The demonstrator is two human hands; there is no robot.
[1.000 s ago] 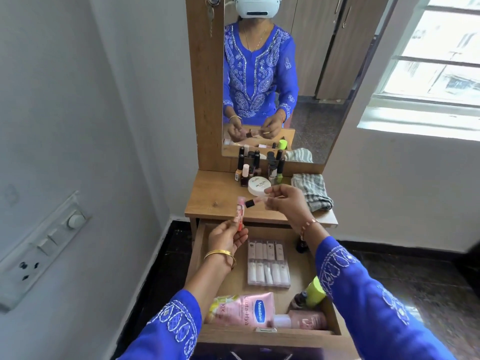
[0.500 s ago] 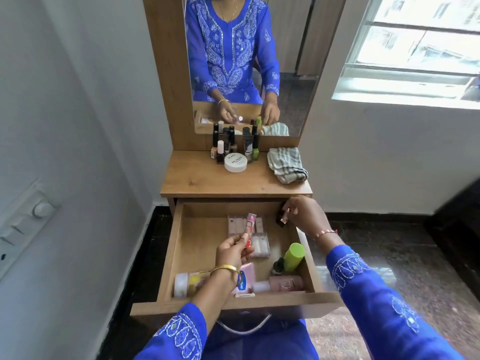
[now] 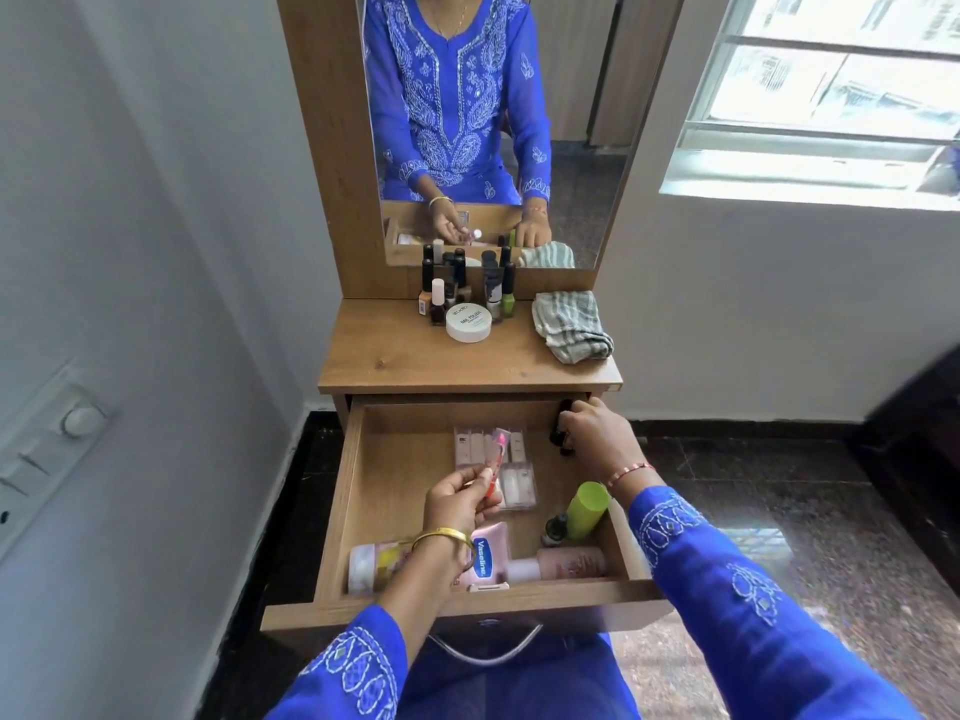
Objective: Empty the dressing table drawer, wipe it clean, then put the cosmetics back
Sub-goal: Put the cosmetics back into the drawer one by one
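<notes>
We're lowering the pink tube (image 3: 496, 454) pinched in the left hand (image 3: 457, 498) flat into the drawer (image 3: 343, 491), while the right hand (image 3: 592, 439) is gripping what's probably a dark bottle (image 3: 560, 433).

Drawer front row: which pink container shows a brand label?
The pink tube in the middle, with the blue Vaseline logo. The pink bottle to its right and the white-capped tube to its left show no readable brand.
</notes>
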